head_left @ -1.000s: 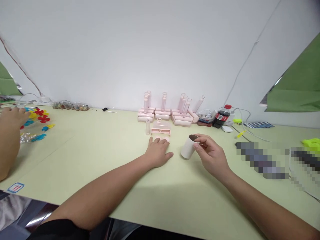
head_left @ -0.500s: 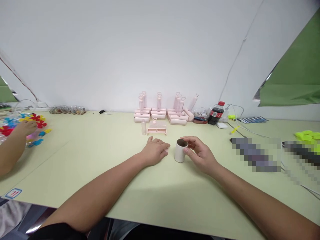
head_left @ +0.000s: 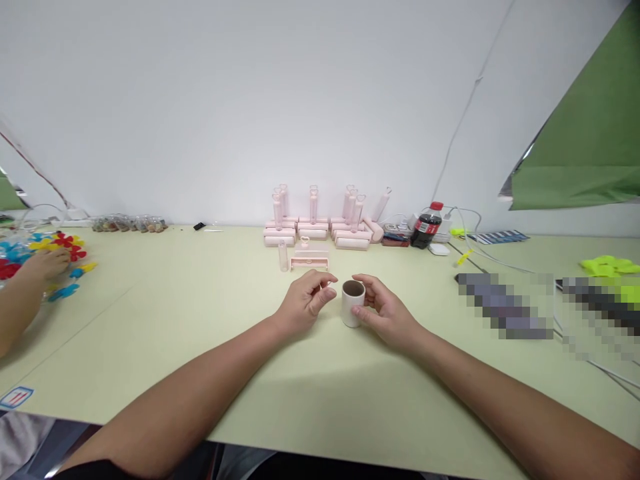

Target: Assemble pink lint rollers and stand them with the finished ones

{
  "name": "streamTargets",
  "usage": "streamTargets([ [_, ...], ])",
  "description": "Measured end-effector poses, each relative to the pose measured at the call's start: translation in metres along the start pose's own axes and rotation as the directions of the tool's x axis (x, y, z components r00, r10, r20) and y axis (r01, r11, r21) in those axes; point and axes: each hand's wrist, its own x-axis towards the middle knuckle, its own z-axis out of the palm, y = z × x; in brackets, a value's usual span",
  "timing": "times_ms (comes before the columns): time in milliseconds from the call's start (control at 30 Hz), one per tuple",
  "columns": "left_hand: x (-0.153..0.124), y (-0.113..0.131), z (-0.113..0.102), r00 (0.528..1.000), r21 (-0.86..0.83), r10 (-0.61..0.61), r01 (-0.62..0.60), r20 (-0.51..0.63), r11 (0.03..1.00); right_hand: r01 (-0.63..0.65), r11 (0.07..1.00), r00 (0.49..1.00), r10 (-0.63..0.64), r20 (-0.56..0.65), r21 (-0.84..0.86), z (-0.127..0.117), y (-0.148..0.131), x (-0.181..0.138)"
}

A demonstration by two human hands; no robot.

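Observation:
A short white roll with a brown core (head_left: 353,304) stands upright on the pale green table (head_left: 200,320). My right hand (head_left: 386,312) curls round its right side and holds it. My left hand (head_left: 305,301) hovers just left of the roll, thumb and forefinger pinched together near its rim, nothing visible between them. Just beyond my hands lie a pink roller frame (head_left: 309,259) and a clear pink tube (head_left: 283,255).
Stacked pink rollers with upright tubes (head_left: 320,223) line the wall. A cola bottle (head_left: 424,229), cables and yellow-green items (head_left: 607,267) sit to the right. At far left another person's hand (head_left: 43,265) rests among colourful plastic flowers (head_left: 60,250).
My right hand set the tilted roll upright on the table and drew it nearer. My left hand lifted from lying flat and its fingers closed into a pinch beside the roll.

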Motion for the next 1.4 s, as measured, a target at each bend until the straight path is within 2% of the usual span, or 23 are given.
streamTargets([
  [133,0.000,0.004,0.002,0.992,-0.265,-0.087,0.060,-0.090,0.962,0.024,0.999,1.000,-0.024,0.014,-0.034,0.000,-0.007,-0.002],
  [200,-0.001,0.007,0.003,0.989,-0.303,-0.085,0.045,-0.120,0.952,0.036,0.998,0.999,-0.035,0.019,-0.060,0.001,-0.011,-0.003],
  [300,-0.004,0.013,0.003,0.992,-0.185,-0.019,-0.004,-0.122,0.983,0.051,0.991,0.998,-0.045,0.054,-0.121,0.003,-0.021,-0.006],
  [400,-0.008,0.014,0.003,0.997,-0.042,0.047,-0.049,-0.054,0.998,0.075,0.985,0.994,-0.062,0.086,-0.153,0.007,-0.031,-0.008],
  [567,-0.011,0.014,0.005,0.996,0.045,0.078,-0.079,0.031,0.996,0.063,0.989,0.995,-0.052,0.080,-0.133,0.010,-0.035,-0.010],
  [667,-0.011,0.014,0.004,0.997,0.070,0.060,-0.063,0.047,0.996,0.055,0.990,0.997,-0.047,0.067,-0.130,0.010,-0.032,-0.010],
  [833,-0.011,0.010,0.003,0.995,0.007,0.034,-0.035,0.089,0.999,0.049,0.990,0.998,-0.042,0.055,-0.134,0.010,-0.032,-0.009],
  [933,-0.012,0.007,0.001,0.989,0.012,0.084,-0.086,0.121,0.996,0.038,0.992,0.998,-0.032,0.049,-0.121,0.010,-0.033,-0.009],
  [1000,-0.012,0.007,0.001,0.985,0.040,0.150,-0.154,0.084,0.987,0.021,0.994,1.000,-0.019,0.025,-0.108,0.010,-0.033,-0.008],
  [1100,-0.013,0.010,0.001,0.970,0.107,0.236,-0.229,-0.055,0.967,-0.020,0.998,1.000,0.019,-0.021,-0.057,0.009,-0.030,-0.008],
  [1133,-0.013,0.012,0.001,0.965,0.123,0.257,-0.249,-0.054,0.961,-0.038,0.999,0.999,0.037,-0.029,-0.026,0.010,-0.029,-0.008],
  [1267,-0.010,0.016,-0.004,0.946,0.103,0.285,-0.303,0.155,0.948,-0.095,0.990,0.995,0.098,-0.032,0.101,0.011,-0.025,-0.007],
  [1300,-0.009,0.015,-0.007,0.949,0.102,0.269,-0.287,0.164,0.952,-0.102,0.987,0.993,0.108,-0.037,0.120,0.011,-0.024,-0.007],
  [1400,-0.005,0.010,-0.015,0.975,0.155,0.207,-0.217,0.075,0.964,-0.106,0.980,0.989,0.122,-0.086,0.170,0.011,-0.023,-0.007],
])
